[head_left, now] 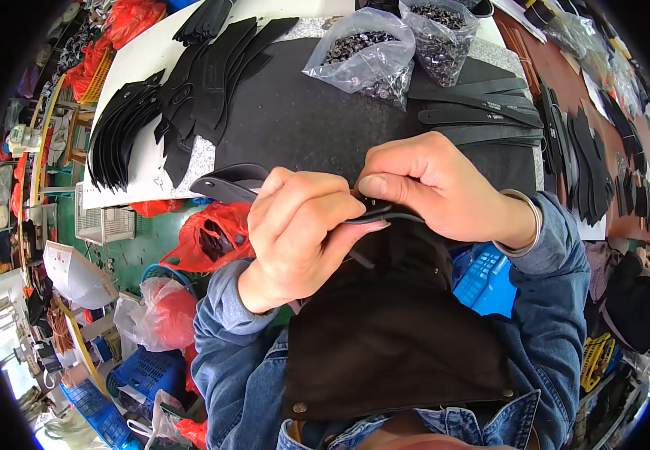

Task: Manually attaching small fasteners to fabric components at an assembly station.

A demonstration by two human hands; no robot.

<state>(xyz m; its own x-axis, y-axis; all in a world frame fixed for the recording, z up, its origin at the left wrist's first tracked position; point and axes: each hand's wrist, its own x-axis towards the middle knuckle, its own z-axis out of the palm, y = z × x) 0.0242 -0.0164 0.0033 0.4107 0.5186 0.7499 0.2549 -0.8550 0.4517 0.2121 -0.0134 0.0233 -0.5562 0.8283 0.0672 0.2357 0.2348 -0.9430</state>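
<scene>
Both my hands pinch a black strap [389, 215], which bends between them near the table's front edge. My left hand [299, 232] has its fingers curled and the thumb pressed underneath. My right hand [437, 184] squeezes the strap from the other side between thumb and forefinger. A small dark part seems to sit at the fingertips, too hidden to name. A broad black strap piece [229, 182] sticks out left of my left hand; whether it belongs to the held strap cannot be told.
Beyond my hands lies a black mat [280, 112]. Two clear bags [366, 56] [441, 41] of small dark round parts stand at its back. Black straps [482, 112] lie right; stacked black pieces [126, 131] lie left. A red bag [209, 236] and blue basket [486, 277] are below table level.
</scene>
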